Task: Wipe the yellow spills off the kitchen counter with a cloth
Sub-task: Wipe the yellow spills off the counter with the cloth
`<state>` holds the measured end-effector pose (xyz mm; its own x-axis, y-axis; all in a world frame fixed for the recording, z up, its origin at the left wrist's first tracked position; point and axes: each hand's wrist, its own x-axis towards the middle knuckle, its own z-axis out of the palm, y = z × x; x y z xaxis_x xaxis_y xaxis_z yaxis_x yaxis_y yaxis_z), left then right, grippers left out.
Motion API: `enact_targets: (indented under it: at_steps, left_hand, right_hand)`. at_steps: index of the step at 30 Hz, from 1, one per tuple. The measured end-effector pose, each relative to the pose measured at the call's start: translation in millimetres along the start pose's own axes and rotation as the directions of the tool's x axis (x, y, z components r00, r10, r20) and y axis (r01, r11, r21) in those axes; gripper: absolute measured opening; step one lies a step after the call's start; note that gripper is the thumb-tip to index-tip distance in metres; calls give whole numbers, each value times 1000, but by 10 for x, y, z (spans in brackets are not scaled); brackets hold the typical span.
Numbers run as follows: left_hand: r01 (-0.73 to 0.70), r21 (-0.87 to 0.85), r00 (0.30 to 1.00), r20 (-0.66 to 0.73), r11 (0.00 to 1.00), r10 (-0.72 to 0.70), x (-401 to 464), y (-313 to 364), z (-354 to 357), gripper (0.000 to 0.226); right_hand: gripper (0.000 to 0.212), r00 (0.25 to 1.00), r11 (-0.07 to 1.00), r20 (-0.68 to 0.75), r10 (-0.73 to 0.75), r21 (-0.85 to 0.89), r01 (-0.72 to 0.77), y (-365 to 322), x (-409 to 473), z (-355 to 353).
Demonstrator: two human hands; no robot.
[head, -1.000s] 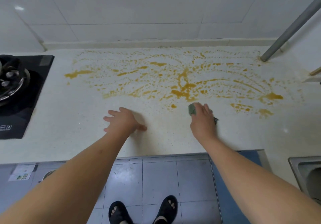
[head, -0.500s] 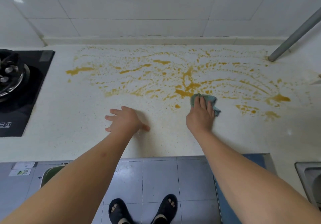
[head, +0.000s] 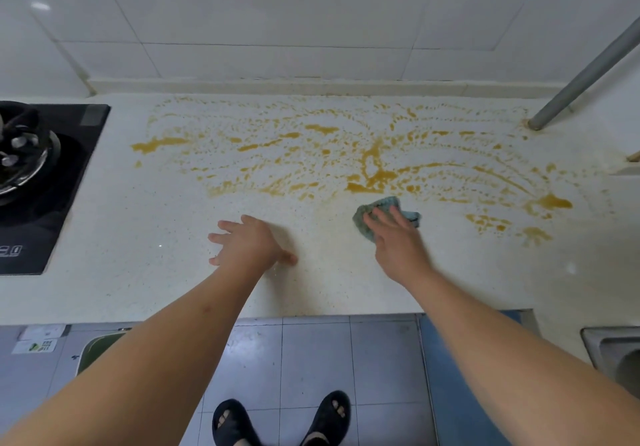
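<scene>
The yellow spills are spread wide over the white kitchen counter, in the middle of the picture. They look like thin streaks, dots and a few thick blobs. The biggest blob sits near the middle, one lies at the left end and more lie at the right. The cloth is small, blue-green and crumpled. It lies flat on the counter just below the middle blob, right of center, partly covered by fingers.
</scene>
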<state>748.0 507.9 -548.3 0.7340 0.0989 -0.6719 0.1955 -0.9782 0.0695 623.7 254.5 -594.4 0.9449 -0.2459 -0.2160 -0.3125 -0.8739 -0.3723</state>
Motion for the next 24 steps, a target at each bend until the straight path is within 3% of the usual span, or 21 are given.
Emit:
enact_targets:
  at_steps: [4,10,14,17,19,21,24]
  left_hand:
    - [18,-6,1000,12,1000,-18,-1,22,-8,158]
    - [28,-3,999,18,1000,-28,-6,21,-13,158]
    - [9,16,999,34,1000,-10,7,37,-17,158]
    - [-24,17,999,38,1000,24,22,1,-11,155]
    - [-27,16,999,39,1000,26,11,-9,-6,154]
    - [-37,18,998,44,999,36,1,-11,-16,153]
    - [-42,25,998,50,999,41,-13,-7,-37,151]
  right_hand:
    - [64,992,985,-34,122,-117,-125,-302,113,31]
    - [73,991,992,61,-120,-26,122,-1135,231,329]
    - [62,973,975,54,-223,3,224,-895,86,285]
    - [54,999,993,-47,16,117,-11,-481,-67,58]
    - [44,964,943,-69,256,236,-233,-347,-94,-177]
    - [31,887,835,-75,455,381,-396,-399,-58,-365]
    - [22,784,550,-8,621,716,-429,-609,42,-458]
